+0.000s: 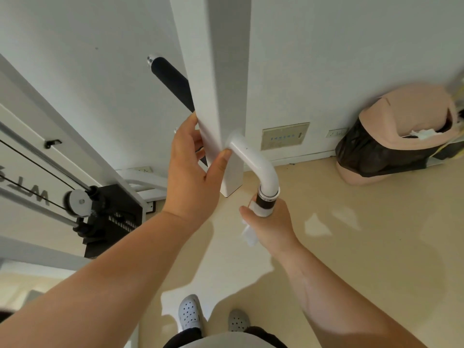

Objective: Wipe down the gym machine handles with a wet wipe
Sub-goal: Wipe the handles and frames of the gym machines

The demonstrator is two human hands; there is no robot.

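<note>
Head view is showing us bracing our left hand [193, 169] on the white post [221, 96] of the machine, fingers spread and pressed around its edge rather than clenched; we are judging that it is steadying the frame while the other hand works. Our right hand [270, 222] is closing around the dark handle [266, 202] at the end of the curved white tube [261, 167], with the wet wipe [248, 233] wrapped between palm and grip and a loose tail hanging out below the fist. Wrapping it this way is probably letting the wipe cover the whole grip at once. A second black handle [173, 79] is sticking out behind the post, partly hidden by it. Left of us are a pulley [77, 200] and cables; a lined bin [399, 136] is standing near the wall, well apart. Nothing is blocking the right hand.
</note>
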